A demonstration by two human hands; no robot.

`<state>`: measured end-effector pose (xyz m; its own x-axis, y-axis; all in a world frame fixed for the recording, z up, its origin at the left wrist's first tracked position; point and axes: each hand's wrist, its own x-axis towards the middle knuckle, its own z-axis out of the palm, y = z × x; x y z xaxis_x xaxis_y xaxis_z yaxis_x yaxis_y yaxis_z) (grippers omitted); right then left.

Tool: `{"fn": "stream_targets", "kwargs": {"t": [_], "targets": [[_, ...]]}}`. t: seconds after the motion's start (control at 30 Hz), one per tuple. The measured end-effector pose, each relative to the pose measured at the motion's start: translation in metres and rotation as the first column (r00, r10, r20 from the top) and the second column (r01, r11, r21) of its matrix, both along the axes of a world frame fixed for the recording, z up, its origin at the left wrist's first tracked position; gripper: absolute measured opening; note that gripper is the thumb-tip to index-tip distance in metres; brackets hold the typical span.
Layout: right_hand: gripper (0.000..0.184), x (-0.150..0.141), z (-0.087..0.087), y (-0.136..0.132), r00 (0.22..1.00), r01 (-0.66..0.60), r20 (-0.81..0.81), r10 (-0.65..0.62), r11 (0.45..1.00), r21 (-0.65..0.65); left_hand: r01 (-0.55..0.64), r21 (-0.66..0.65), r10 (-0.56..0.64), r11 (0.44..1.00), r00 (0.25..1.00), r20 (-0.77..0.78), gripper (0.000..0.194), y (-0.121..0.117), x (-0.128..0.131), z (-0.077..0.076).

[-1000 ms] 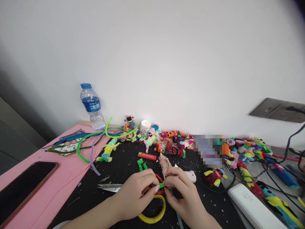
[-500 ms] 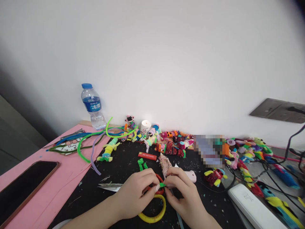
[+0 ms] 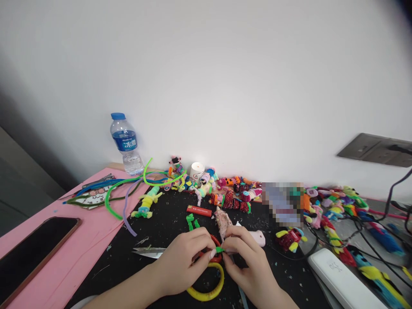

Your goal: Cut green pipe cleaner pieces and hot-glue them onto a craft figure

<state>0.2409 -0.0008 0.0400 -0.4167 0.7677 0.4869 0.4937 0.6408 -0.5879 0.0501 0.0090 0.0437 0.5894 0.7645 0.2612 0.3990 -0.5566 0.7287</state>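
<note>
Between my two hands is a short piece of green pipe cleaner (image 3: 219, 249). My left hand (image 3: 189, 259) pinches its left end between thumb and forefinger. At its other end, the fingertips of my right hand (image 3: 247, 259) are closed on it. Beneath the hands lie scissors with a yellow handle loop (image 3: 206, 296), a red inner ring and a blade (image 3: 148, 252) pointing left. Two small bent green pieces (image 3: 190, 222) rest just beyond my left hand. Behind my right hand are a glue-smeared nozzle (image 3: 222, 221) and a pale pink body (image 3: 258, 238), partly hidden.
A red lighter (image 3: 199, 210) and a yellow-green pipe-cleaner figure (image 3: 147, 203) lie on the black mat. Long pipe cleaners (image 3: 112, 201), a phone (image 3: 35, 253) and a water bottle (image 3: 126, 143) are left. Several colourful figures (image 3: 230, 199), cables and a white power bank (image 3: 344, 279) are right.
</note>
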Motion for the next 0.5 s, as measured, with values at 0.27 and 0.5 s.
{"fn": "stream_targets", "kwargs": {"t": [0.27, 0.5], "targets": [[0.019, 0.0003, -0.0007, 0.0012, 1.000, -0.005, -0.004, 0.005, 1.000, -0.012, -0.001, 0.006, 0.001, 1.000, 1.000, 0.005, 0.012, 0.0007, 0.0002, -0.0011], [0.018, -0.0006, 0.0002, -0.0005, 1.000, -0.006, 0.011, 0.006, 1.000, -0.013, -0.002, 0.009, 0.002, 1.000, 1.000, 0.003, 0.012, 0.0019, 0.0004, -0.0036]]}}
